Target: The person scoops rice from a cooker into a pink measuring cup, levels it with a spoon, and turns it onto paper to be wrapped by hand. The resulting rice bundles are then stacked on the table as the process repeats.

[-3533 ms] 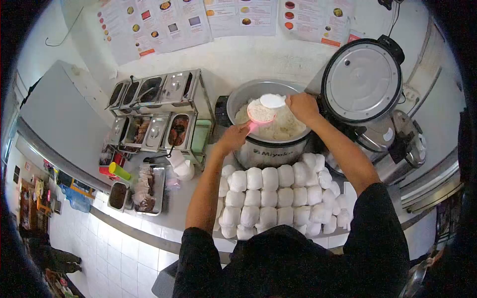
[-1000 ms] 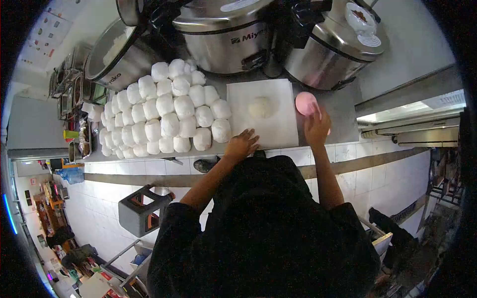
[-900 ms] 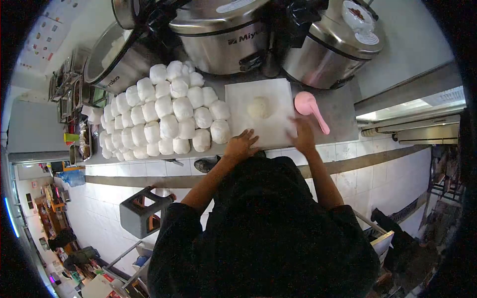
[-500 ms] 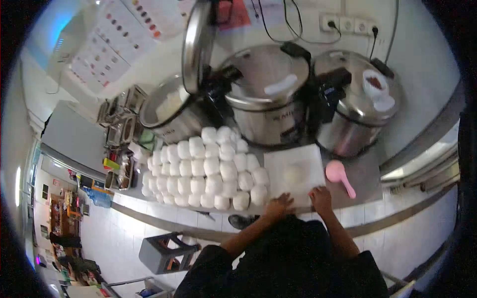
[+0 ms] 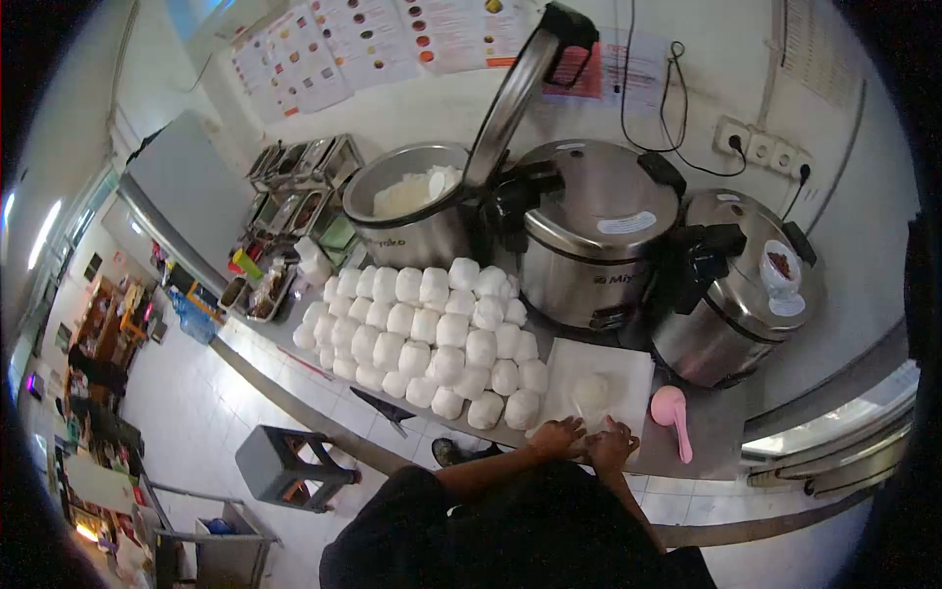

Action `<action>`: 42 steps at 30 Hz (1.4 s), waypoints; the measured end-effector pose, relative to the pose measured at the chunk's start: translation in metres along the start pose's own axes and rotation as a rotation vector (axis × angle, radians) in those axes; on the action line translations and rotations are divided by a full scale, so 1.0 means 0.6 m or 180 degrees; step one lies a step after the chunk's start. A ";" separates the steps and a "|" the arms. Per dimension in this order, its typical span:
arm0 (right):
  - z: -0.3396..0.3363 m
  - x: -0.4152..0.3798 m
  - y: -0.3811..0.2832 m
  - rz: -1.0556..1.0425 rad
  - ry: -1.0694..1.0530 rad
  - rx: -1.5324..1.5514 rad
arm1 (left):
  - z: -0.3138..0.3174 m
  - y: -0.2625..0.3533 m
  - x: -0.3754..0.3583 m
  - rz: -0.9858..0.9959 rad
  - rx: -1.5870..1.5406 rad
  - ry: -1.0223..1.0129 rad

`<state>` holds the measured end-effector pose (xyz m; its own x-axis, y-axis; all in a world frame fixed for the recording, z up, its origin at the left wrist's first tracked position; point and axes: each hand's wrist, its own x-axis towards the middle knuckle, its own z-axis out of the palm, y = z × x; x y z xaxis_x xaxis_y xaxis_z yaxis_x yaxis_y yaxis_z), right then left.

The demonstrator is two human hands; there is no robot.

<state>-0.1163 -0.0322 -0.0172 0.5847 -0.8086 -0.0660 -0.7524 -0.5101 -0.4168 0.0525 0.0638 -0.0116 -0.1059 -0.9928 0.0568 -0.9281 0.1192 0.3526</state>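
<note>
A white paper sheet [image 5: 628, 378] lies near the counter's front edge with a rounded mound of rice [image 5: 591, 392] on it. At the sheet's near edge, my left hand [image 5: 557, 438] has its fingers curled against the paper. My right hand [image 5: 610, 444] is beside it, fingers pinched on the same near edge. Both hands are just below the rice, close together. Left of the sheet stand several rows of white wrapped bundles [image 5: 414, 359]. A pink scoop [image 5: 671, 412] rests to the right of the paper.
Behind are an open rice cooker [image 5: 407, 231] with rice inside and two closed cookers [image 5: 599, 265] [image 5: 751, 304]. Metal trays of food [image 5: 294, 211] stand at the back left. A grey stool [image 5: 270, 466] is on the floor. People are far left.
My right hand has moved left along the sheet, close to my left hand. The near edge of the paper is now gathered toward the rice. The camera view has shifted and turned.
</note>
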 end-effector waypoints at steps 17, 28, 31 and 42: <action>0.140 0.039 0.141 -0.0579 0.0785 0.0452 | 0.012 0.011 0.005 -0.0054 0.0155 0.0048; 0.069 0.058 0.082 -0.0889 0.0672 -0.0130 | 0.074 -0.006 0.031 0.0344 -0.0009 -0.0266; 0.036 0.043 0.054 -0.0583 0.0641 0.0362 | 0.030 -0.002 0.014 0.0866 0.0487 0.0174; -0.095 -0.043 0.032 -0.1295 0.0995 0.0378 | -0.032 -0.011 0.032 0.0617 -0.0159 0.0412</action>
<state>-0.1634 -0.0379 0.0283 0.6904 -0.6102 0.3886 -0.4331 -0.7789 -0.4535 0.0638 0.0442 0.0052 -0.2307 -0.9414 0.2460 -0.8758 0.3110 0.3690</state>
